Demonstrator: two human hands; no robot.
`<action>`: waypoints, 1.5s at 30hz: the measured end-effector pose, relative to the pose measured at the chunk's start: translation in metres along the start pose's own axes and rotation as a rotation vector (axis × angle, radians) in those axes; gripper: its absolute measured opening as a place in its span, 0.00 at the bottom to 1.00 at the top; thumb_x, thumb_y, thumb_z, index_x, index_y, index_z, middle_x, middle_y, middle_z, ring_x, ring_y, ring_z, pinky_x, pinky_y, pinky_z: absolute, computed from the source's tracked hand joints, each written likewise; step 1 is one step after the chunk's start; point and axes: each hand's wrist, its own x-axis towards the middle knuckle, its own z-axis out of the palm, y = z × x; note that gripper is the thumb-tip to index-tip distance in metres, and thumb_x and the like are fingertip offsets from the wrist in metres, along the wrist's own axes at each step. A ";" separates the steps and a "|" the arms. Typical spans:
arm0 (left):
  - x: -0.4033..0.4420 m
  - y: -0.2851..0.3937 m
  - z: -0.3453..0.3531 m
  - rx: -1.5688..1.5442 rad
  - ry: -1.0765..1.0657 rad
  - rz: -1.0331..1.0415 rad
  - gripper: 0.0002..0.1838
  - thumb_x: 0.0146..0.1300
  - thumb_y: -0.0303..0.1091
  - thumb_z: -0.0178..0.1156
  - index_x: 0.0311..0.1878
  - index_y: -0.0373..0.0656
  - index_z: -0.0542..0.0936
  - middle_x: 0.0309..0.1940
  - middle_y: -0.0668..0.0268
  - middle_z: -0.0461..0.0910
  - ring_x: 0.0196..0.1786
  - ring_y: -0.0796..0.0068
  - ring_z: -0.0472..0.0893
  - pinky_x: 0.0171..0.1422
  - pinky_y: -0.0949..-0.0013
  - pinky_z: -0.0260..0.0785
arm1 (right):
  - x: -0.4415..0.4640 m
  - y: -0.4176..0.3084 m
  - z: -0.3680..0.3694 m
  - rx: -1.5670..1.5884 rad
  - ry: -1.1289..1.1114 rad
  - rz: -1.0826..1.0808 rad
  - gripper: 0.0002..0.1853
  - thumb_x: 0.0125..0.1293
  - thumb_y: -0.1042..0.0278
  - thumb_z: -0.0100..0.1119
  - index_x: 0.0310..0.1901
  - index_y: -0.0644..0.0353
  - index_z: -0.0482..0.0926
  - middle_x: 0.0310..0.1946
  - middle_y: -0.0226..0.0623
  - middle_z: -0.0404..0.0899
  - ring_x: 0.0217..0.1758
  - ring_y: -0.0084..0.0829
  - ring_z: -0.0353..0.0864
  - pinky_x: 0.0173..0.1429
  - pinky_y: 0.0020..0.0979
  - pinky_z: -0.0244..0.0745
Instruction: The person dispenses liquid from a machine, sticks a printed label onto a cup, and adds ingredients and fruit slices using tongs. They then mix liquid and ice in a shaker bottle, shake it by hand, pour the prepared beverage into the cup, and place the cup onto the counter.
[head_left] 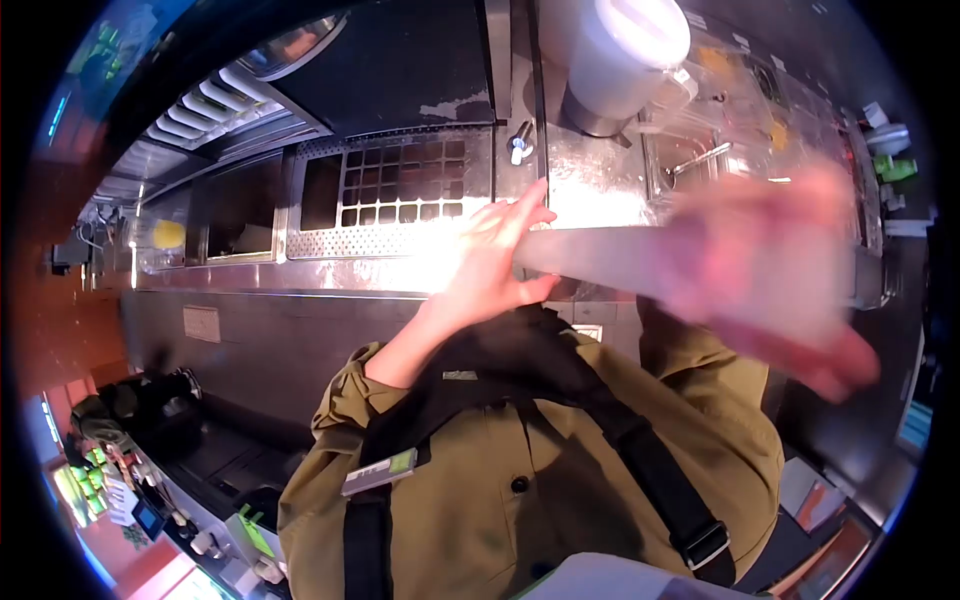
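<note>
L hand [488, 255] is just above ctr of view, forearm rising to it from 7-8 o'clock, olive sleeve [345, 390] bunched below the bare wrist. Its fingers are stretched out, roughly twd 1 o'clock, a bit apart; thumb sticks out twd 3 o'clock, w/ a clear gap btwn it & the fingers. L hand not clamped on anything.

R hand [765, 225] at approx 2-3 o'clock, badly blurred, R arm bent w/ its sleeve [695, 350] below. Can't tell how R fingers stand, or how firmly they grip.

Pale long thing [600, 252] runs from R hand twd 9 o'clock, approx level; too blurred to ID. Its near part is overlapped by R hand; the far end sits in the gap btwn L fingers & thumb, right by the palm. Can't tell if it touches L skin.

Reddish blur at R hand's 5 o'clock, unclear what.

Around: metal counter [590, 190] behind the hands; gridded rack [405, 185] at 11 o'clock, set in the counter; small blue-banded item [519, 143] at 12; big whitish jug [630, 65] at 1, upright on a dark base; clear bins [745, 85] at 2. Dark apron [520, 350] at 6, tag [380, 472] on its strap at 7.
</note>
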 end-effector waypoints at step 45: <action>-0.006 0.001 -0.007 0.041 -0.084 -0.016 0.49 0.37 0.42 0.68 0.65 0.43 0.58 0.38 0.59 0.76 0.44 0.57 0.75 0.57 0.60 0.64 | 0.004 -0.057 -0.024 0.100 -0.120 -0.063 0.19 0.55 0.53 0.63 0.30 0.61 0.69 0.26 0.43 0.75 0.29 0.29 0.75 0.33 0.33 0.72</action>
